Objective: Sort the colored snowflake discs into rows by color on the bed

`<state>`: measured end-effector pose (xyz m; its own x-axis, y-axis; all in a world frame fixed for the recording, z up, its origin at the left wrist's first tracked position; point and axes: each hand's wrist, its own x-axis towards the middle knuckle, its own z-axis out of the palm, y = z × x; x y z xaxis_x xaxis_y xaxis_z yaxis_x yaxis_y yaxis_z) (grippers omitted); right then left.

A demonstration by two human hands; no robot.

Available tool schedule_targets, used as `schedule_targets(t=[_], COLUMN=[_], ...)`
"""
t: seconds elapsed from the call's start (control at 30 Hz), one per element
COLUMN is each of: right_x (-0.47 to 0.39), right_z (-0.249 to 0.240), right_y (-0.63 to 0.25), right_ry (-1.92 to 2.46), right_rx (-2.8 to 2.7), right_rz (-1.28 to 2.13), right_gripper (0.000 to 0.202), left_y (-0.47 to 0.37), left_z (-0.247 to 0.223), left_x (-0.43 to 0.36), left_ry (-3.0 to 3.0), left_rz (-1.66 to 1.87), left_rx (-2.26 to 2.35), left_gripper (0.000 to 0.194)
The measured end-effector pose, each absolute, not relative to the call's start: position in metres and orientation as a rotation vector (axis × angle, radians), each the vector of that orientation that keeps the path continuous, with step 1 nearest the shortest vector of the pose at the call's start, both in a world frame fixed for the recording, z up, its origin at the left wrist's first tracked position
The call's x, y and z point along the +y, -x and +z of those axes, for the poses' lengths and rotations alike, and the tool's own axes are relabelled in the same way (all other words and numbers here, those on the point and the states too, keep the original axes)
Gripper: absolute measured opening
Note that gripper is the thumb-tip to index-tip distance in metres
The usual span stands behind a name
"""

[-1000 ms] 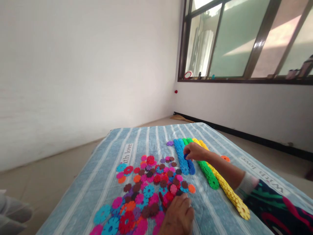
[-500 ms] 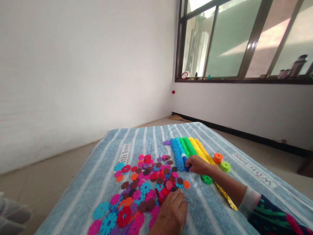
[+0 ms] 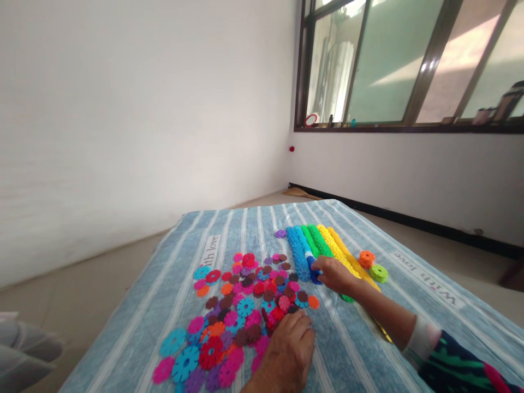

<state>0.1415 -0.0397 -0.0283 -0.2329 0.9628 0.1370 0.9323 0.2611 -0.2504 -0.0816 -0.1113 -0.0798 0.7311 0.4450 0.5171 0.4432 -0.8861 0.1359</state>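
Note:
Loose notched discs [image 3: 212,352] in pink, red, blue, purple, brown and orange lie spread over the left and middle of the striped cloth [image 3: 135,327]. My left hand [image 3: 289,349] rests at their right edge, palm down, fingers curled beside red discs; what is under the fingers is hidden. My right hand [image 3: 333,273] is closed at the near end of a dark blue row [image 3: 311,264], its fingertips touching that row. Overlapping discs form long rows of light blue [image 3: 295,248], green [image 3: 317,240] and yellow [image 3: 336,248], side by side; my right forearm crosses the yellow ones.
An orange stack [image 3: 367,258] and a lime green stack [image 3: 379,273] stand right of the rows. One purple disc [image 3: 280,233] lies left of their far ends. Behind are white walls and a window [image 3: 393,71] with small items on its sill.
The view has shifted slightly, so the sill and rows appear a little higher. Both hands stay in nearly the same places among the discs.

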Motion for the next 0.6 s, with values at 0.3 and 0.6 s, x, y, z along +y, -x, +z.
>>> schedule_targets(t=[0.3, 0.6], right_x=[-0.054, -0.096], right_z=[-0.018, -0.049], right_y=[-0.132, -0.078], right_ry=[1.706, 1.434], right_rx=[-2.211, -1.903], right_rz=[0.105, 0.377], right_gripper=[0.019, 0.02], left_y=[0.081, 0.082], left_z=[-0.081, -0.074], left_x=[-0.111, -0.113], left_ry=[-2.92, -2.908], left_rz=[0.855, 0.894], left_rx=[0.737, 0.742], left_gripper=[0.012, 0.013])
